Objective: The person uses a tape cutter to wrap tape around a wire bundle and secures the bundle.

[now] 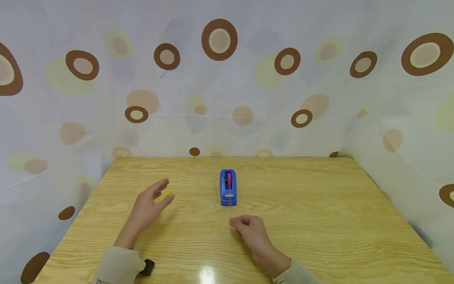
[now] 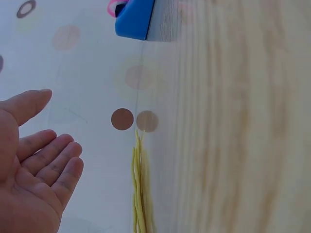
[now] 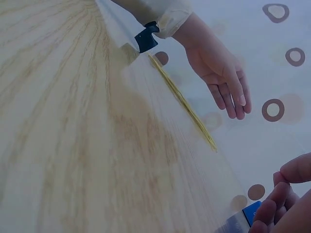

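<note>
A blue tape dispenser [image 1: 223, 193] with a pink-cored tape roll [image 1: 229, 180] stands mid-table. Just in front of it, my right hand [image 1: 254, 236] pinches the end of a faint clear tape strip [image 1: 229, 210] between thumb and forefinger. The strip runs back to the dispenser and is hard to make out. To the left, my left hand [image 1: 147, 207] is held with fingers extended and thumb apart, nothing in its grasp. A bundle of thin yellow strands [image 2: 138, 189] lies on the table beside it, partly hidden by that hand in the head view.
The wood-grain table [image 1: 301, 189] reaches back to a patterned curtain [image 1: 220, 86] that also hangs along both sides. A small black device [image 1: 147, 267] sits at the left sleeve's cuff.
</note>
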`<act>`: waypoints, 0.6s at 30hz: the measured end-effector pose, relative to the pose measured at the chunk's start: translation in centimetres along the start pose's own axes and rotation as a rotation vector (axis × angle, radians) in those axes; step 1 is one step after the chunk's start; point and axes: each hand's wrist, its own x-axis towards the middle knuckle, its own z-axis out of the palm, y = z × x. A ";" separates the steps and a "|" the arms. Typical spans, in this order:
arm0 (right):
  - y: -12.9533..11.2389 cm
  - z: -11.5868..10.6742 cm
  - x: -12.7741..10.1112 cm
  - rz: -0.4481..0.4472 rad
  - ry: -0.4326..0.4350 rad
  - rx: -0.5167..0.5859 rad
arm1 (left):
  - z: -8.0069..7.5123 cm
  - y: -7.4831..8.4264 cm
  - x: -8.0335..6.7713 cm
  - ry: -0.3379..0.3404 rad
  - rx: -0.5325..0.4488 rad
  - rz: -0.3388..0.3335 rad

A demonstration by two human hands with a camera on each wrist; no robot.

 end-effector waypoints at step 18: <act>0.1 0.1 0.1 -0.016 -0.010 0.010 | -1.3 -1.0 -1.2 0.107 0.058 -0.024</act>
